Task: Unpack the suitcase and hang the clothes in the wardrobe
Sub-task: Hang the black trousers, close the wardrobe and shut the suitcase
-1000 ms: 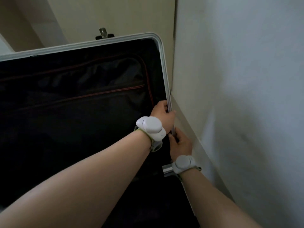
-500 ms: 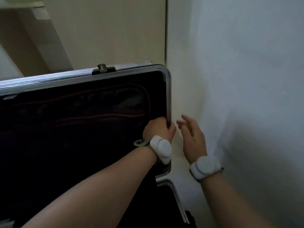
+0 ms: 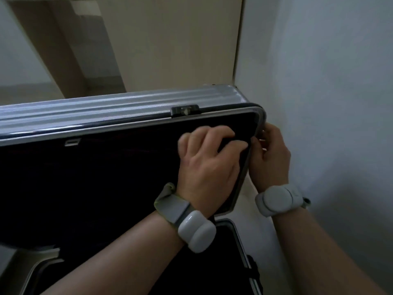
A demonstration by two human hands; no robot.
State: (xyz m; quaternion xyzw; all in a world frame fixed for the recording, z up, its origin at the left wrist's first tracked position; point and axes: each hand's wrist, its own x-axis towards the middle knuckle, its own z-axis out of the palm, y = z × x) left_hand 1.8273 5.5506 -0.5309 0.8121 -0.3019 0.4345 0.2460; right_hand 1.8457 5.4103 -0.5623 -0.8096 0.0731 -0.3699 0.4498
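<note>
Holding: left hand [image 3: 208,165] is curling its fingers [image 3: 204,135] against the dark inner lining of the suitcase lid [image 3: 106,116], near its upper right corner; right hand [image 3: 270,158] is wrapping tightly round the outside of the same rim.
Lid position: standing half raised over the lower shell [image 3: 238,235], right edge just beside the wall [image 3: 319,103].
Risk: lid is likely dropping shut if a grip is slipping on the smooth rim; right knuckles are risking a pinch between rim and wall.
Clothes: none showing; interior too dark to tell.
Lid vs fingers: rim is running between both hands, left fingers inside, right fingers outside.
</note>
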